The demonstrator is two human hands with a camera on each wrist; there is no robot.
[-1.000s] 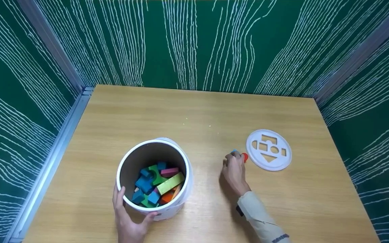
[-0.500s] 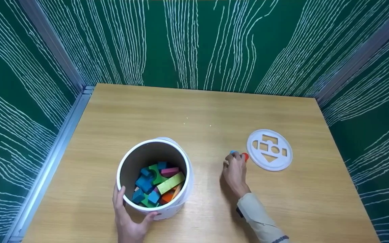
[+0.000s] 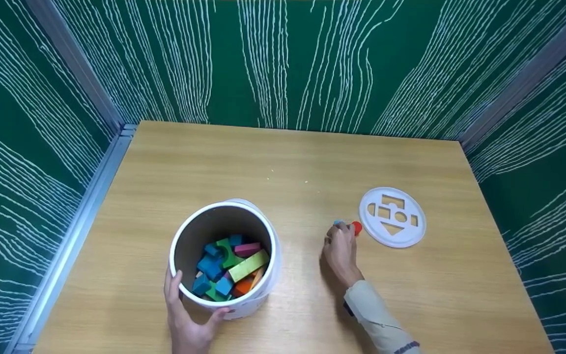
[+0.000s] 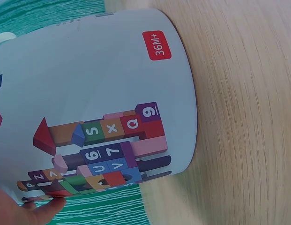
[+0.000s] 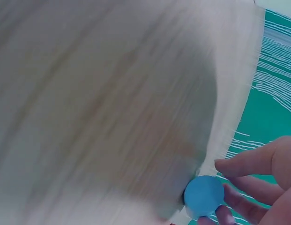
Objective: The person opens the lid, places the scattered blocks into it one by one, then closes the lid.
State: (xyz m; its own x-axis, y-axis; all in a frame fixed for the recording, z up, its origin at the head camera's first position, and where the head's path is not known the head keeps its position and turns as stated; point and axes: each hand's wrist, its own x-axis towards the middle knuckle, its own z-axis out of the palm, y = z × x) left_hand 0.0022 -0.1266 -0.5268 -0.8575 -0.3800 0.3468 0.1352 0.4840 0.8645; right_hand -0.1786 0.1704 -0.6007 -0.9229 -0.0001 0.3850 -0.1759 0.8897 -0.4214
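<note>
A white bucket [image 3: 251, 309] of colourful blocks stands on the table at left in the head view. My left hand [image 3: 189, 317] grips its near left side, fingers at the rim and thumb in front. In the left wrist view the bucket's printed wall [image 4: 93, 70] fills much of the picture. My right hand [image 3: 343, 253] is low over the table, its curled fingers at a blue round block [image 5: 204, 197]. A red round block [image 3: 356, 228] shows just right of the fingertips. The fingers partly hide both round blocks in the head view.
A white round lid [image 3: 393, 241] with shaped cutouts lies on the wooden table [image 3: 204, 162], right of my right hand. Inside the bucket are blue, green, yellow, pink and orange blocks [image 3: 248, 265]. Green walls [image 3: 307, 64] with white lines surround the table.
My right hand stays in nearly the same place, and the blue round block shows slightly farther left of its fingers. The left hand and bucket have not visibly moved.
</note>
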